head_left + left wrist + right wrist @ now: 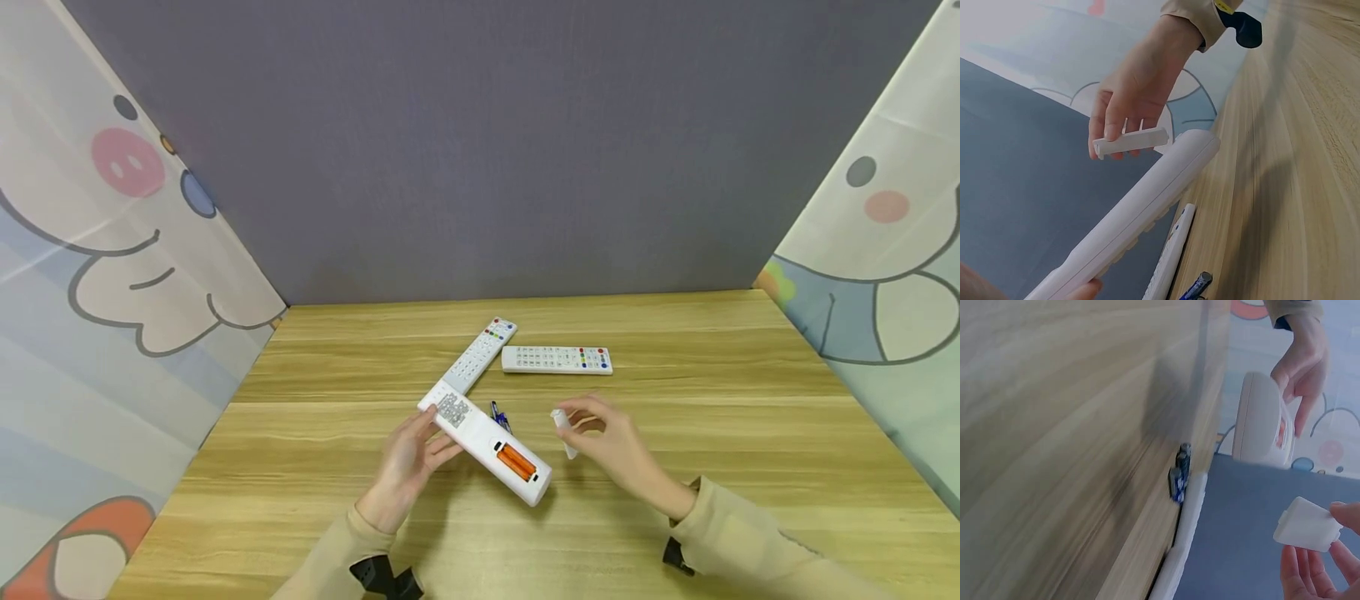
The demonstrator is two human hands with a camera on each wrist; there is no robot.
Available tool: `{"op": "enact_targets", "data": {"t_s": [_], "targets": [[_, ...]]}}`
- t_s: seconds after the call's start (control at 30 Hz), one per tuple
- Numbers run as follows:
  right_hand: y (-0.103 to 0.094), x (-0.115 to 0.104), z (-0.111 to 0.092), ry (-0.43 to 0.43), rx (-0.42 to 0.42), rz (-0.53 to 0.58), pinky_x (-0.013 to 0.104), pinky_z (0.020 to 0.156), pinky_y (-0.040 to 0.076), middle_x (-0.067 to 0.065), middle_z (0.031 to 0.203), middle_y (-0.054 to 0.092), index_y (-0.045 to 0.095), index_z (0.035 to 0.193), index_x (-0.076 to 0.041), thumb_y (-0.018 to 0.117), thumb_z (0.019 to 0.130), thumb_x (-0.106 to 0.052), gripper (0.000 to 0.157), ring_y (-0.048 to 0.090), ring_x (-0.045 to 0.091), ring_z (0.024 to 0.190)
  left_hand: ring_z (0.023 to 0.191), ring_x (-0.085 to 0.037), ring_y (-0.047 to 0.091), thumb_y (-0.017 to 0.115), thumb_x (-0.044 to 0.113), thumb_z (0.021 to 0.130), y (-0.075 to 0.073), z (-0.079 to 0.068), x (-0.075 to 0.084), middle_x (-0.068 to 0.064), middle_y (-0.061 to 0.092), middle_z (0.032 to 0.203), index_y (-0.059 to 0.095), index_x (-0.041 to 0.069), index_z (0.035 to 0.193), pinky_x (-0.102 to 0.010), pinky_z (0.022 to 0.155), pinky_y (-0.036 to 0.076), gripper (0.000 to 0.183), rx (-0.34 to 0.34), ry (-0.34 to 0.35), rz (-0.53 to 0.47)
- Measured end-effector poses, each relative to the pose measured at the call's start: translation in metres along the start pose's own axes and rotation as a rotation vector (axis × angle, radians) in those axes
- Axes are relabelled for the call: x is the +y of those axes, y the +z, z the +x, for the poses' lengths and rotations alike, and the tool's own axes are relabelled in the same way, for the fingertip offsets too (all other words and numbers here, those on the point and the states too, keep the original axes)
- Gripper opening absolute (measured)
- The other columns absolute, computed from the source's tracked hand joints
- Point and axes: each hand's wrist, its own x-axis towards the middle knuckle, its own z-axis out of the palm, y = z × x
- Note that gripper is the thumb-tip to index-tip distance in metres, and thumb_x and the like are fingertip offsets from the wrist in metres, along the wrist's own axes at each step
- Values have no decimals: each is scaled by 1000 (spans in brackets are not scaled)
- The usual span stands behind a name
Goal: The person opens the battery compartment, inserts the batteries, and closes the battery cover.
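Note:
A white remote control (480, 437) is held by my left hand (405, 462) at its far-left end, back side up, over the table. Its battery compartment lies uncovered, showing orange batteries (516, 462) inside. To the right of it, my right hand (611, 442) pinches a small white battery cover (564, 429) between thumb and fingers. The cover (1307, 525) appears broad side on in the right wrist view, apart from the remote (1257, 419). In the left wrist view the cover (1132, 142) overlaps none of the compartment, which is hidden there.
Two more white remotes lie keys up behind my hands, one slanted (480, 354) and partly covered by the held remote, one level (557, 359). Blue batteries (501, 417) lie on the wooden table (300, 450). A dark grey panel (480, 150) rises at the back.

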Motion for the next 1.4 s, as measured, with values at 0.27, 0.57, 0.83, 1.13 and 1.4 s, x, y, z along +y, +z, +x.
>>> {"op": "enact_targets", "data": {"t_s": [0.27,0.57,0.83,1.13,1.4], "targets": [[12,-8,-3,1,-24,100,25,71,53,7,92,58,62,99,0,70,72,-3,28,56,14,81,80,-23,62,37,12,95,0,0,0,-7,58,97,31,-8,127,-42,81,50,38,-9,-1,0],[22,-12,-5,15,-34,149,26,70,53,7,91,58,61,96,0,71,70,0,28,57,17,81,82,-23,61,38,13,95,2,0,0,-8,57,99,29,-8,129,-41,81,50,41,-6,1,0],[27,-11,-5,-25,-41,156,27,70,54,7,92,57,60,97,3,72,71,-6,30,56,17,82,86,-24,60,42,15,94,5,-1,0,-13,53,107,29,-8,128,-42,84,48,43,11,20,11],[30,-11,-6,-75,-35,148,28,69,54,6,90,59,61,96,1,72,71,-7,29,56,13,82,87,-24,59,40,16,94,7,1,0,-17,49,112,27,-8,127,-42,84,48,43,15,17,13],[32,-10,-7,-110,-39,112,29,68,54,4,90,59,62,95,-3,72,71,-10,27,56,13,81,84,-25,61,41,15,94,8,1,0,-13,53,104,31,-9,125,-41,82,49,40,1,21,-18]]}}
